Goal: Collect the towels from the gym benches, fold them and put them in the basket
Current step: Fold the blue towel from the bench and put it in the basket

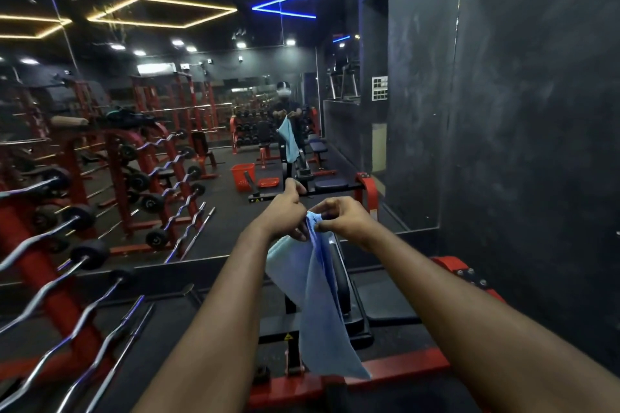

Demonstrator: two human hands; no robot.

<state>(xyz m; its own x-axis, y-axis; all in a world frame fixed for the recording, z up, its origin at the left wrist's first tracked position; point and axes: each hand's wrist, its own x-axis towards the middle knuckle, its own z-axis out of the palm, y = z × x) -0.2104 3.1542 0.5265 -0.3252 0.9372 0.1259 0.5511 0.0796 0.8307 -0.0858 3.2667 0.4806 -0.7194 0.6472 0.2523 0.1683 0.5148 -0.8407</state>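
Note:
A light blue towel (318, 305) hangs in front of me, bunched at its top edge. My left hand (285, 211) and my right hand (342, 216) both pinch that top edge, close together, at about chest height. The towel drapes down over a red and black gym machine (352, 312) right below. In the wall mirror ahead, a red basket (242, 174) stands on the floor, seen only as a reflection, along with my own reflection holding the towel.
A red rack of curl bars (84, 261) fills the left side. A large mirror (167, 111) covers the wall ahead, and a dark wall (536, 144) closes the right. Benches and dumbbell racks show in the reflection.

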